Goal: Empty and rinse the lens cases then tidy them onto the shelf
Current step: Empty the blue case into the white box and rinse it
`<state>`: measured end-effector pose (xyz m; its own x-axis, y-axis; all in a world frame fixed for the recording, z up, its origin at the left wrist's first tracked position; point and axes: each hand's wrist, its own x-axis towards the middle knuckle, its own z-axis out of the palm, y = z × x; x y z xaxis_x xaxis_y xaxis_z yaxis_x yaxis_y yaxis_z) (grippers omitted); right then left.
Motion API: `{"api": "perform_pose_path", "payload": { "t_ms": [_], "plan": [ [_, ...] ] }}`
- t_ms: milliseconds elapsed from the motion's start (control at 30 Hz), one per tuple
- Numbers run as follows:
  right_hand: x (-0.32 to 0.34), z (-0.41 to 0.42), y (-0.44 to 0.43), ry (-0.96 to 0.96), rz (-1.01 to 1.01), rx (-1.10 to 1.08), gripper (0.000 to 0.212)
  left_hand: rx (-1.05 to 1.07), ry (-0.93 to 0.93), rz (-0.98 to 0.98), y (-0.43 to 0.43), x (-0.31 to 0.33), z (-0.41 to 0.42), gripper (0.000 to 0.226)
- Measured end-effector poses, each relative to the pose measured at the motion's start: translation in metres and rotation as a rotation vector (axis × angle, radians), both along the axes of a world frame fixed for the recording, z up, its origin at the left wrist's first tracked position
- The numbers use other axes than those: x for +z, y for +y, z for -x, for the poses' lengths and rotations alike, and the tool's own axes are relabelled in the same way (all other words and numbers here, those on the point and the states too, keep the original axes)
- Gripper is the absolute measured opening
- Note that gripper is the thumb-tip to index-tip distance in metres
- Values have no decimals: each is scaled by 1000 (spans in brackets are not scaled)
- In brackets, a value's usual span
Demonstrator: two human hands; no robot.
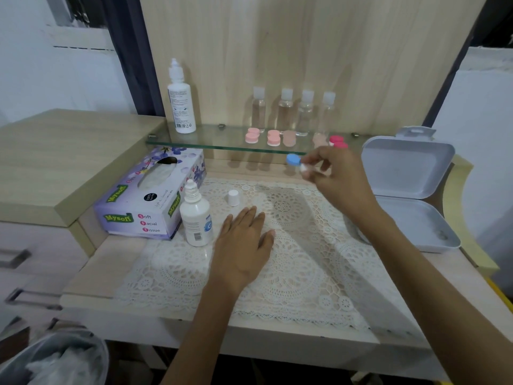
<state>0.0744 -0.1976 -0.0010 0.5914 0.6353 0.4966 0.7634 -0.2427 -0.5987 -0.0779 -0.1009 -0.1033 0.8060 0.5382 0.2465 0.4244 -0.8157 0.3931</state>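
Fingers half hide the blue-capped lens case [293,159] our right hand [338,176] pinches below the glass shelf [216,145]; our left hand [244,245] lies flat. Lower left, a cropped bin [91,345] holds tissues [55,365].

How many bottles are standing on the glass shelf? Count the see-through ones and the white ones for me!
Clear plastic bottles with white caps: 4
Tall white plastic bottle: 1
Total: 5
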Motion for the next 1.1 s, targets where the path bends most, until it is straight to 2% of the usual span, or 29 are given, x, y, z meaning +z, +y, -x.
{"api": "perform_pose_path", "payload": {
  "t_ms": [233, 567, 933, 1100],
  "plan": [
    [-58, 19, -29, 93, 154, 116, 22, -46, -69, 72, 3, -2, 1, 50],
    [-93, 27, -35, 56, 133, 185, 28, -170, -187, 119, 2, 1, 1, 65],
    [-95, 28, -36, 8, 104, 207, 34, -190, -236, 106, 4, 0, -3, 28],
    [-95, 29, -34, -17, 106, 198, 38, -157, -249, 121, 2, 2, -5, 27]
  ]
}}
